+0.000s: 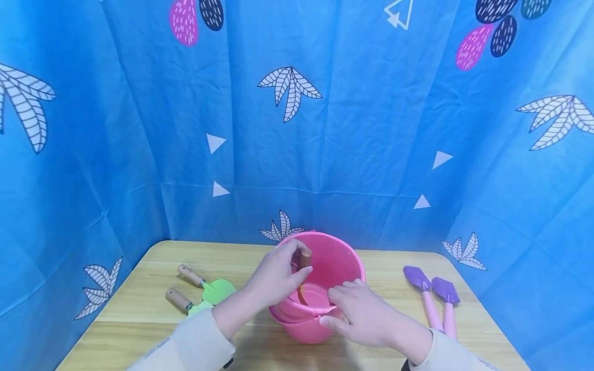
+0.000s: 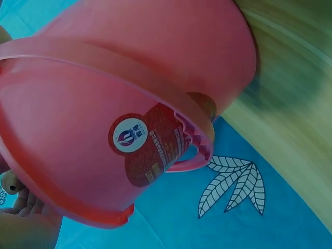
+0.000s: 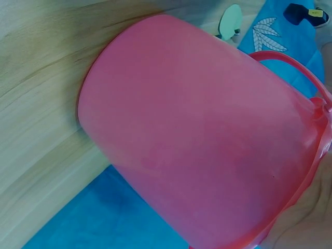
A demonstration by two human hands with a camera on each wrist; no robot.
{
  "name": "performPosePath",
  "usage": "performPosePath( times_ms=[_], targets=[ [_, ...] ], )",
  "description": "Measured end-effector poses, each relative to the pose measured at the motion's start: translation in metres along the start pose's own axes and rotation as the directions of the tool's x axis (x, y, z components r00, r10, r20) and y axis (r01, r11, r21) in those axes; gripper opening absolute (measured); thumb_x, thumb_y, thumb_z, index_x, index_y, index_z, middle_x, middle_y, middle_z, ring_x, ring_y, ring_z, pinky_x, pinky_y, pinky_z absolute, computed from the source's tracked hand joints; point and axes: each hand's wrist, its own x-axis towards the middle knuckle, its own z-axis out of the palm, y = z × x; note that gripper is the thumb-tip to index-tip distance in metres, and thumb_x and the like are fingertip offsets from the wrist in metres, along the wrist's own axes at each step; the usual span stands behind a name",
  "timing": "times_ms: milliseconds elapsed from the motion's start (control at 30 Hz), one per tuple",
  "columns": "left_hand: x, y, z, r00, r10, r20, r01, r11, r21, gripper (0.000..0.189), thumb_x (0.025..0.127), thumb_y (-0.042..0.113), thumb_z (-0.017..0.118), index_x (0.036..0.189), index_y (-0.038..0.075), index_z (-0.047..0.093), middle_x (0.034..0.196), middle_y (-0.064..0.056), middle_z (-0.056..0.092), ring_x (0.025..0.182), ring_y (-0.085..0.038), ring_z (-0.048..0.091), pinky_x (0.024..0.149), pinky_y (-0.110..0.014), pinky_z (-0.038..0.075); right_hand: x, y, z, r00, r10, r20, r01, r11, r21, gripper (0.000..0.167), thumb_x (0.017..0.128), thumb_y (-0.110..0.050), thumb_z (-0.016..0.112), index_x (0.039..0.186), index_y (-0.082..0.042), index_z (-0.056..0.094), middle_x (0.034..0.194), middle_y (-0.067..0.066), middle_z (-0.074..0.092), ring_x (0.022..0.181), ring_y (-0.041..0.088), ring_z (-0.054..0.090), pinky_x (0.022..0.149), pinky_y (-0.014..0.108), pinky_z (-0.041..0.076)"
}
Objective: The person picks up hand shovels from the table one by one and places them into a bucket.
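A pink bucket [image 1: 331, 252] stands on the table between both hands, its opening facing up; its pink carry handle [image 2: 124, 72] crosses the outside, where a red label [image 2: 155, 150] shows. My left hand [image 1: 277, 275] reaches over the rim and holds a brown wooden handle [image 1: 304, 258] inside the bucket. The round end of that handle shows beside the fingers in the left wrist view; its lower part is mostly hidden, so I cannot tell what tool it is. On the near right, my right hand [image 1: 364, 314] grips the bucket's rim, thumb outside and fingers over the edge.
Two green tools with wooden handles [image 1: 191, 275] lie on the left of the wooden table [image 1: 153, 288]. On the right lie two purple-headed spatulas with pink handles [image 1: 431, 309]. A blue patterned curtain [image 1: 371, 129] hangs behind and along the sides.
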Motion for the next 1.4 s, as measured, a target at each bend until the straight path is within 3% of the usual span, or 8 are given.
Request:
performPosePath(
  times_ms=[467, 1000, 1400],
  targets=[
    [0.006, -0.007, 0.013, 0.994, -0.027, 0.104, 0.032, 0.998, -0.047, 0.028, 0.090, 0.012, 0.075, 0.108, 0.020, 0.055, 0.091, 0.008, 0.060, 0.074, -0.007, 0.062, 0.065, -0.020, 0.055, 0.001, 0.002, 0.002, 1.000, 0.010, 0.012, -0.010, 1.000, 0.004, 0.040, 0.098, -0.066, 0.040, 0.093, -0.030, 0.056, 0.076, -0.019, 0.045, 0.080, 0.002, 0.046, 0.083, 0.038, 0.044],
    [0.012, 0.000, 0.021, 0.975, -0.027, 0.220, 0.035, 0.999, -0.033, 0.030, 0.088, 0.009, 0.076, 0.100, 0.018, 0.051, 0.082, 0.006, 0.059, 0.066, -0.007, 0.062, 0.060, -0.020, 0.053, 0.002, 0.005, 0.006, 1.000, -0.009, -0.003, 0.009, 1.000, 0.006, 0.038, 0.098, -0.065, 0.041, 0.090, -0.030, 0.053, 0.073, -0.018, 0.044, 0.079, 0.002, 0.045, 0.082, 0.036, 0.041],
    [0.019, 0.006, 0.025, 0.958, 0.002, 0.287, -0.007, 1.000, 0.018, 0.030, 0.086, 0.007, 0.076, 0.098, 0.020, 0.052, 0.082, 0.010, 0.058, 0.071, -0.003, 0.060, 0.066, -0.019, 0.052, 0.002, 0.006, 0.006, 0.999, -0.030, -0.038, 0.030, 1.000, 0.004, 0.034, 0.100, -0.060, 0.044, 0.091, -0.030, 0.054, 0.075, -0.021, 0.043, 0.079, 0.001, 0.045, 0.082, 0.034, 0.040]
  ],
)
